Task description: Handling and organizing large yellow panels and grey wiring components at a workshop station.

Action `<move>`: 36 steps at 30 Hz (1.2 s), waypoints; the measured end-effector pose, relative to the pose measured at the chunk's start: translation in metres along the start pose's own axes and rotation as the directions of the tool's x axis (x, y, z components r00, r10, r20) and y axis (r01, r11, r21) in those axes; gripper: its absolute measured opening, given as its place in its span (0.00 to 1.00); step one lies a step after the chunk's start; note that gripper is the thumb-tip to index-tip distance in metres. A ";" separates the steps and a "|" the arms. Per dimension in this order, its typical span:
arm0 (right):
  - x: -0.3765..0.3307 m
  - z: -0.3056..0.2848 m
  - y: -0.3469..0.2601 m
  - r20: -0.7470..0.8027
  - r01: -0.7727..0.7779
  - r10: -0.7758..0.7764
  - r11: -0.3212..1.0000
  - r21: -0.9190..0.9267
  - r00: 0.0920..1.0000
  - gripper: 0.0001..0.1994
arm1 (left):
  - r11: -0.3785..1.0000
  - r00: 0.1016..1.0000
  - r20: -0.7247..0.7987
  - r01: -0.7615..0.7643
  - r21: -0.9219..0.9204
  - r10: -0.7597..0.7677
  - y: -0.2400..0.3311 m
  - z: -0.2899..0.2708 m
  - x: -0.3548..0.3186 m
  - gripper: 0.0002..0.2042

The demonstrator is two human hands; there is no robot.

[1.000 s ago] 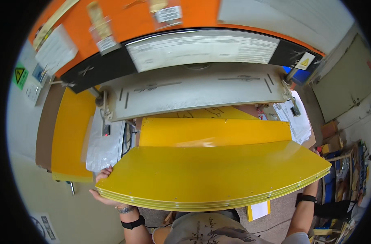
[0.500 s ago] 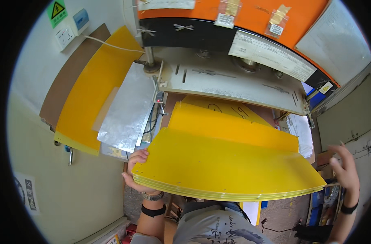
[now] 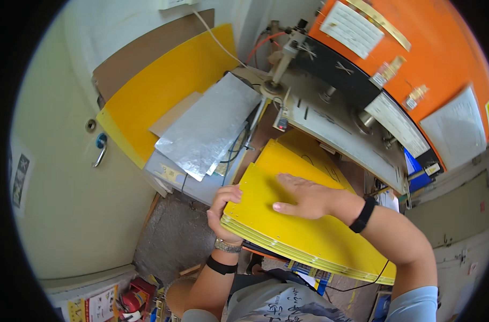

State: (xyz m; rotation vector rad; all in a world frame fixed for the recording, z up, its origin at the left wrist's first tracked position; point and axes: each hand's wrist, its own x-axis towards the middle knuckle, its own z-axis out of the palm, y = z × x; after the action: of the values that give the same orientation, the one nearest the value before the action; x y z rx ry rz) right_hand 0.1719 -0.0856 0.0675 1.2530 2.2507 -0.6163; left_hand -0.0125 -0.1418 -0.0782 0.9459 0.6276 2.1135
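Observation:
A stack of several yellow boards lies tilted in front of me, with small holes along the edges of the top one. My left hand is closed around the stack's left end, thumb side and fingers wrapping the edge. My right hand is over the top board with its fingers stretched out flat. Whether its palm touches the surface I cannot tell. Beyond the stack, more yellow sheets with dark handwritten marks reach under the grey metal plate of a press.
The press has an orange housing with papers taped on. To its left a silver sheet lies on a side table, near a leaning yellow sheet and a brown board. A door stands at left; red equipment sits low beside it.
My right hand has come from the far right, off the stack, to over the top board. My view has turned, showing more of the left side. The left hand still grips the stack.

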 end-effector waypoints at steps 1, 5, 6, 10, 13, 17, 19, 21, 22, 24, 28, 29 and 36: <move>0.014 0.006 -0.002 -0.057 0.071 -0.066 0.994 0.078 0.996 0.48 | 1.000 1.000 -0.001 0.016 -0.019 -0.016 0.001 0.001 0.000 0.32; 0.057 0.031 -0.015 -0.209 0.279 -0.225 0.918 0.282 0.952 0.50 | 1.000 1.000 -0.008 0.008 0.011 -0.008 -0.002 -0.010 -0.001 0.33; 0.061 0.036 -0.017 -0.206 0.282 -0.231 0.921 0.269 0.951 0.50 | 0.999 1.000 0.003 0.007 0.036 -0.007 -0.002 -0.010 -0.001 0.33; 0.069 0.051 -0.019 -0.228 0.323 -0.250 0.864 0.386 0.941 0.49 | 0.999 1.000 0.007 -0.006 0.045 0.005 -0.003 -0.010 -0.001 0.33; 0.072 0.054 -0.017 -0.214 0.325 -0.258 0.861 0.392 0.942 0.48 | 0.999 1.000 0.011 -0.005 0.037 0.004 -0.004 -0.010 -0.001 0.33; 0.073 0.056 -0.015 -0.228 0.340 -0.269 0.857 0.387 0.936 0.48 | 1.000 1.000 0.007 -0.002 0.025 0.002 -0.005 -0.009 -0.001 0.33; 0.069 0.054 -0.018 -0.214 0.327 -0.260 0.858 0.396 0.942 0.48 | 1.000 1.000 0.006 -0.003 0.017 0.003 -0.006 -0.011 -0.002 0.34; 0.064 0.050 -0.019 -0.202 0.312 -0.249 0.857 0.409 0.947 0.48 | 1.000 1.000 0.005 0.002 0.018 -0.003 -0.006 -0.011 -0.001 0.34; 0.060 0.048 -0.019 -0.222 0.352 -0.285 0.857 0.376 0.932 0.48 | 1.000 1.000 0.000 0.010 0.022 -0.010 -0.004 -0.011 -0.002 0.34; 0.052 0.051 -0.021 -0.245 0.382 -0.310 0.855 0.351 0.919 0.48 | 1.000 1.000 0.012 0.028 0.015 -0.028 -0.002 -0.010 -0.003 0.33; 0.043 0.054 -0.026 -0.224 0.372 -0.310 0.863 0.341 0.924 0.47 | 0.999 0.999 0.016 0.033 0.001 -0.033 0.000 -0.005 -0.001 0.32; 0.042 0.054 -0.026 -0.230 0.378 -0.312 0.857 0.350 0.922 0.47 | 1.000 1.000 0.013 0.029 -0.007 -0.029 0.001 -0.003 0.000 0.32; 0.027 0.065 -0.009 -0.237 0.298 -0.224 0.887 0.351 0.945 0.48 | 1.000 0.999 0.032 0.027 -0.002 -0.027 -0.003 -0.010 -0.003 0.32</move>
State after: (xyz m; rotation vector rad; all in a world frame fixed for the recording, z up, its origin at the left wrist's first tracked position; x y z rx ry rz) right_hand 0.1646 -0.1106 0.0017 1.2315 2.5716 -1.1294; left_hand -0.0176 -0.1433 -0.0877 0.9632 0.6183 2.0703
